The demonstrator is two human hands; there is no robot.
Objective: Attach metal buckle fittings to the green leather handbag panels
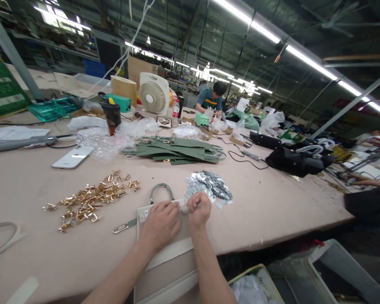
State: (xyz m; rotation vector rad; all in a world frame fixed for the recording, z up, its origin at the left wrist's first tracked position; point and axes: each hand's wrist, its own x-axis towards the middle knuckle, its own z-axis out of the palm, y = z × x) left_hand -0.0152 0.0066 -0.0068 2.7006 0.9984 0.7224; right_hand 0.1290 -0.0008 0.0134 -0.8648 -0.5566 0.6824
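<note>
My left hand (162, 223) lies flat on a pale bag panel (167, 252) at the table's near edge, fingers stretched toward the right. Close beside it, my right hand (200, 210) is closed, thumb and fingers pressed together at the panel's upper edge. What it grips is hidden. A looped grey-green strap (161, 185) rises behind the panel, and a short strap end with a metal fitting (124, 226) sticks out at its left. Just beyond my right hand lies a heap of small silver metal plates (209, 185). Gold-coloured metal clasps (98, 194) are scattered to the left.
Green strips (179, 151) are stacked behind the metal plates. A white phone (72, 157), a dark cup (112, 116) and a fan (154, 93) stand or lie farther left. Black bags (299, 159) are at the right; a bin (256, 280) is below the edge. Another person (210, 100) sits opposite.
</note>
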